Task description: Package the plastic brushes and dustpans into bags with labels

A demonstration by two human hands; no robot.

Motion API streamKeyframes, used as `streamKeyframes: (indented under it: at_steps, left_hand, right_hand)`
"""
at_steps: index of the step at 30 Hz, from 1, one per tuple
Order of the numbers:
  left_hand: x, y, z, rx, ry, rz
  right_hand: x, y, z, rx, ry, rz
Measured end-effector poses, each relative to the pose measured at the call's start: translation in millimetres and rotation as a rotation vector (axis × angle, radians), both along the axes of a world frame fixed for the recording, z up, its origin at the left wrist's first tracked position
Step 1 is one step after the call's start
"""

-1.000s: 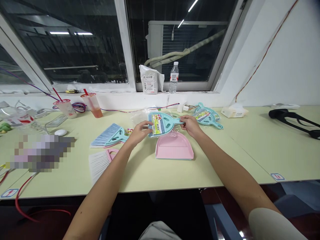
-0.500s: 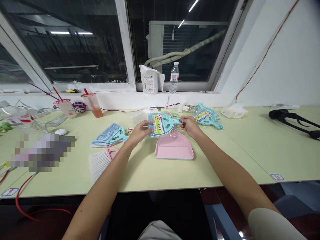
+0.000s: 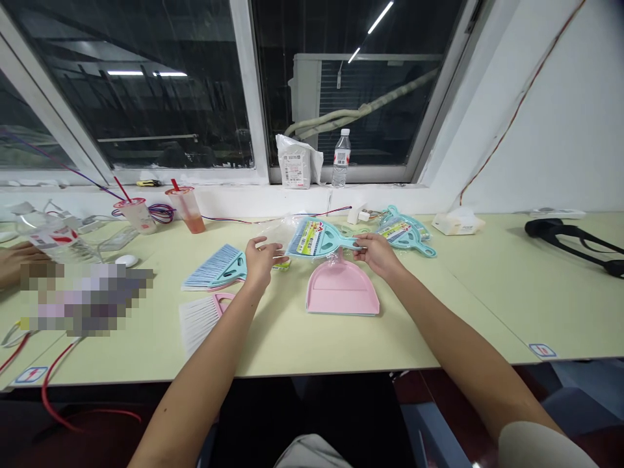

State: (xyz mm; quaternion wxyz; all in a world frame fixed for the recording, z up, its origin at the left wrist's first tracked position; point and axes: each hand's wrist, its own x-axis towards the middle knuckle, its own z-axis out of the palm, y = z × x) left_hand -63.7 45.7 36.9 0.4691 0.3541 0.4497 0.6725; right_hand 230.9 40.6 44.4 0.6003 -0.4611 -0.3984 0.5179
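Observation:
Above the table, my right hand [image 3: 383,255] pinches the handle end of a light-blue brush and dustpan set [image 3: 329,238], wrapped in clear plastic with a printed label. My left hand [image 3: 261,261] is just left of the set, fingers curved and apart; whether a fingertip touches the wrapping is hard to see. Below the set, a pink dustpan [image 3: 342,289] lies on the table with a blue edge showing under it. Left of my left hand lies a blue hand brush [image 3: 217,266]. A white-bristled pink brush [image 3: 201,320] is partly behind my left forearm.
More wrapped blue sets [image 3: 405,232] lie at the back right beside a tissue pack [image 3: 457,222]. Two drink cups [image 3: 189,211] with straws stand at the back left. Another person's hand [image 3: 29,263] is at the far left by a large bottle [image 3: 53,237]. Black straps [image 3: 575,237] lie right.
My left hand has let go of the wrapped set's left end and moved left. My right hand still holds the handle. Another person's hand has appeared at the far left.

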Motion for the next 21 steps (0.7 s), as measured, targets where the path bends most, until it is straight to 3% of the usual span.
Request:
streamKeyframes:
  at_steps: [3,7,9,13,16,17,19,21]
  left_hand:
    - [3.6,-2.3,3.1,-0.011,-0.099,-0.071]
    - [16.1,-9.3,1.5,0.014,-0.221,-0.391]
    - [20.8,-10.6,-1.3,0.028,-0.250,-0.446]
    - [20.3,-5.7,-5.0,0.004,-0.272,-0.251]
    - [16.2,-2.2,-4.8,-0.041,-0.208,-0.137]
    - [15.4,-1.9,-4.4,-0.055,-0.186,-0.118]
    - [14.9,-2.9,-3.9,-0.078,-0.139,-0.115]
    - [15.9,-5.0,-3.8,-0.096,-0.083,-0.145]
  right_hand:
    - [-3.4,-18.5,4.8,-0.004,0.039,-0.014]
    - [-16.0,-35.7,10.4,0.009,0.107,-0.029]
    - [-25.6,-42.6,11.6,0.013,0.122,-0.011]
    - [-38.2,-58.6,13.3,0.017,0.048,0.115]
    - [-27.3,-63.8,19.8,-0.048,-0.213,0.234]
    - [-19.9,-61.9,23.2,-0.042,-0.317,0.210]
    - [-3.7,-51.7,30.4,0.070,-0.442,-0.011]
    - [7.1,-36.4,35.3,0.184,-0.392,-0.198]
